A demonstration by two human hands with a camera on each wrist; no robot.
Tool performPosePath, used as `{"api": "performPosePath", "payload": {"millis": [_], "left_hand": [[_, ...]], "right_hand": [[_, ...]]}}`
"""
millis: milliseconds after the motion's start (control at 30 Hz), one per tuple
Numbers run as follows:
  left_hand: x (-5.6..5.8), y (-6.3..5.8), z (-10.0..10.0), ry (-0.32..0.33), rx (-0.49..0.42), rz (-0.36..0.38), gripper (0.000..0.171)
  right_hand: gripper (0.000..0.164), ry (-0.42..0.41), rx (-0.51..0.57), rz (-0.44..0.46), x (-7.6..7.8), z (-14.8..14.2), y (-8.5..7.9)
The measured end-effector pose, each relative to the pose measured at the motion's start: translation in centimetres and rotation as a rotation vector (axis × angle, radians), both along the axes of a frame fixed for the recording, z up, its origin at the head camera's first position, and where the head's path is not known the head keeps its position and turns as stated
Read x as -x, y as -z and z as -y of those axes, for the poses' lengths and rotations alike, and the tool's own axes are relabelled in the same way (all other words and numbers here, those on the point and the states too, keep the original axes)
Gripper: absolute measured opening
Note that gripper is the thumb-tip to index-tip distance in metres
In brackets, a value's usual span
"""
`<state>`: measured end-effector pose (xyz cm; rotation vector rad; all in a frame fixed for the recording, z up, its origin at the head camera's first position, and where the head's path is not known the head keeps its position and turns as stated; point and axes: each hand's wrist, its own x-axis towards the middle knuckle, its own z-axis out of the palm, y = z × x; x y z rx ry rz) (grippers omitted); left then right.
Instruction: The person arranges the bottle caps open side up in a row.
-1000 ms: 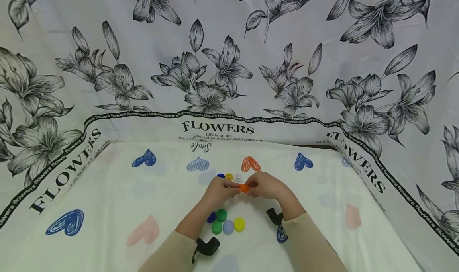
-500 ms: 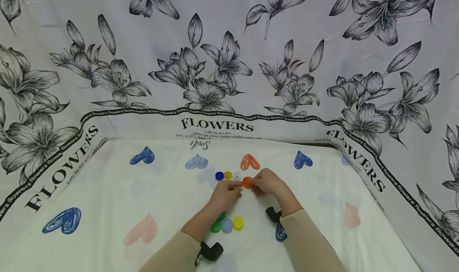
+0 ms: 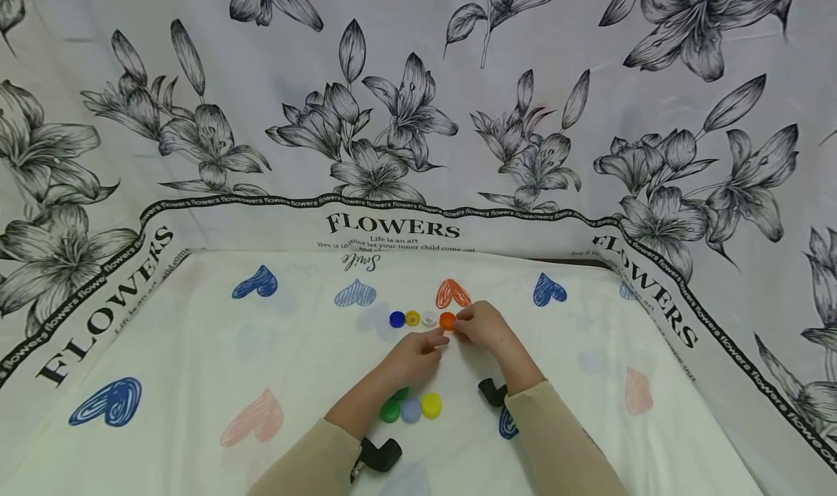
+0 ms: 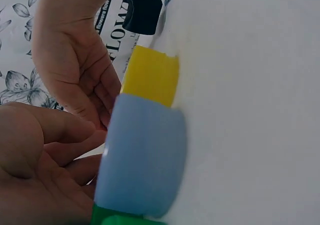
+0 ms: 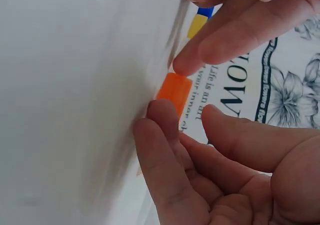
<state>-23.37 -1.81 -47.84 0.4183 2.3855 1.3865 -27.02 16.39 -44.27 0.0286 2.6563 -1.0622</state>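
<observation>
We judge the orange cap, just right of the clear cap on the bench, light, stiff and best pinched by its sides, our left hand loose beside it, our right hand touching it, unclenched.

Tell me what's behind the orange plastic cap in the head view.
Behind the orange plastic cap, a red-orange heart printed on the white cloth shows. The cap and the right hand hide the cloth under them, so nothing there can be seen.
</observation>
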Motion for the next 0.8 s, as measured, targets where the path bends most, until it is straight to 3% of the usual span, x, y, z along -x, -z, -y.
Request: {"api": "performPosePath", "payload": {"millis": [200,333,467,600,700,800], "left_hand": [[0.2,-1.1,1.8,0.122,0.052,-0.039,0.025],[-0.2,-3.0,3.3,0.199,0.148,-0.008,0.015],[-1.3,-4.1,3.7,0.272,0.328,-0.006,0.02],[-2.5,-4.1,3.1,0.332,0.475,-0.051,0.025],[-2.9,-3.9,2.5,0.364,0.492,-0.115,0.026],[-2.8,-3.7,2.3,0.383,0.474,-0.141,0.024]], "right_hand": [[0.026,-0.098,-0.12,0.045,-1.1,-0.2,-1.9],[0.017,-0.273,-0.204,0.084,-2.5,0.2,-3.0],[0.023,-0.428,-0.309,0.124,-4.6,1.8,-3.6],[0.032,-0.534,-0.438,0.096,-6.5,3.9,-3.2],[0.035,-0.574,-0.504,0.041,-7.3,4.9,-2.7],[0.033,-0.567,-0.484,0.034,-7.4,5.0,-2.5]]}}
